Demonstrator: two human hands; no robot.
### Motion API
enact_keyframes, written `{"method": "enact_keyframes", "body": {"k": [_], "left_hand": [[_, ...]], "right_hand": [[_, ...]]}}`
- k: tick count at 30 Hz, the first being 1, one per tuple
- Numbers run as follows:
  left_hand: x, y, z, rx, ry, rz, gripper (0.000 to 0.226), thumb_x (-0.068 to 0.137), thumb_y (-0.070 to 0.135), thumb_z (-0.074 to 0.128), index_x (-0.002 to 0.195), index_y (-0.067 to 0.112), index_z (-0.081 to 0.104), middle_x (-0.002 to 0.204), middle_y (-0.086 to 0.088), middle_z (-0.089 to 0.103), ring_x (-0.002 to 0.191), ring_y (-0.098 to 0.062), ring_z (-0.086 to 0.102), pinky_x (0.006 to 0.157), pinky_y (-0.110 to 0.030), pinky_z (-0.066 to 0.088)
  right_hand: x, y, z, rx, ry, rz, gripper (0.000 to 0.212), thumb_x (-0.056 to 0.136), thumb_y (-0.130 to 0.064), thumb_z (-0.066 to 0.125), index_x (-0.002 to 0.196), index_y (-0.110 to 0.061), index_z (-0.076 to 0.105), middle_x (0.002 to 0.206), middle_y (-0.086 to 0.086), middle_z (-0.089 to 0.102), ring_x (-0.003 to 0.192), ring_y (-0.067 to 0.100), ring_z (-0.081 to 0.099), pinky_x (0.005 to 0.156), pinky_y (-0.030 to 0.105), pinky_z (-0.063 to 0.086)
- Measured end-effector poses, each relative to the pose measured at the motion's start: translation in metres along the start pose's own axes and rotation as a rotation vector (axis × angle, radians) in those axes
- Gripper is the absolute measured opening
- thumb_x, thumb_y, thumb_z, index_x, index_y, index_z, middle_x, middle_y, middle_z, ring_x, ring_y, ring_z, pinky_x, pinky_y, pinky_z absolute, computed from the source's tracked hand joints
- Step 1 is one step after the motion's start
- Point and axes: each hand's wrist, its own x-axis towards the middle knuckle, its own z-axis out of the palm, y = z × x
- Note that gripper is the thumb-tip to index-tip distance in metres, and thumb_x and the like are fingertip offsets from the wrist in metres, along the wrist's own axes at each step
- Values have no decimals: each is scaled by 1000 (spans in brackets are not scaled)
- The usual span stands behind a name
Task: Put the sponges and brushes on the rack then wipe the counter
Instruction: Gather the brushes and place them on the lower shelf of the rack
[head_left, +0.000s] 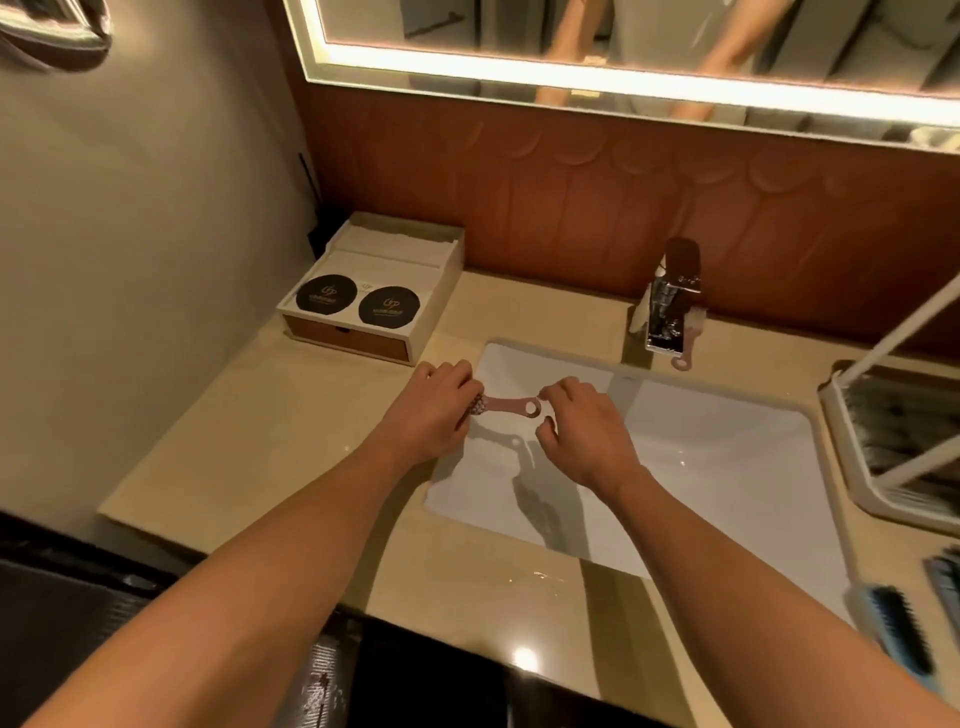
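Note:
A small pink brush (506, 404) hangs level over the left end of the white sink (727, 467). My left hand (434, 410) grips its bristle head. My right hand (582, 426) pinches the ringed end of its handle between thumb and forefinger. A second pink brush (684, 332) lies behind the chrome faucet (662, 312). At the right edge stands a white rack (852, 447) with dark items inside. A blue brush with black bristles (896, 631) lies on the counter (291, 441) near the front right.
A white organiser box (374, 296) with two black round lids sits at the back left of the counter. A lit mirror hangs above the brown wall panel. Water drops shine on the counter's front strip below the sink.

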Motion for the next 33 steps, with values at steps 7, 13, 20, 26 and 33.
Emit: {"method": "enact_keyframes", "body": {"k": [7,13,20,26,33], "left_hand": [[51,63,27,-100,23,86,21,90,19,59,110,16,65,106,-2,52,90,-24,55,84,-41,42],[106,106,55,-203,12,96,22,92,21,56,112,18,64,107,-1,54,94,-23,54,86,-41,39],[152,129,80,-268,4,92,25,91,21,58,115,17,65,108,0,56,102,-22,55,85,-37,35],[169,138,90,-298,42,136,23,90,15,60,111,15,68,110,-4,59,103,-25,56,92,-40,41],[176,146,100,-336,26,124,20,93,19,53,110,21,65,110,0,63,108,-22,53,95,-32,35]], "right_hand": [[-20,88,-7,-36,6,166,38,97,-28,51,132,-15,58,129,4,58,114,25,53,95,37,42],[-2,148,-3,2,41,271,48,95,-31,52,139,-12,52,145,9,50,132,26,44,109,42,37],[45,185,5,41,-8,326,63,97,-36,43,153,-11,31,163,12,25,147,31,25,117,47,27],[56,196,19,26,87,346,63,101,-40,38,156,-12,27,159,13,32,140,31,33,118,45,23],[58,212,22,2,356,465,41,99,-31,48,132,-8,54,114,14,58,107,32,50,94,44,39]]}}
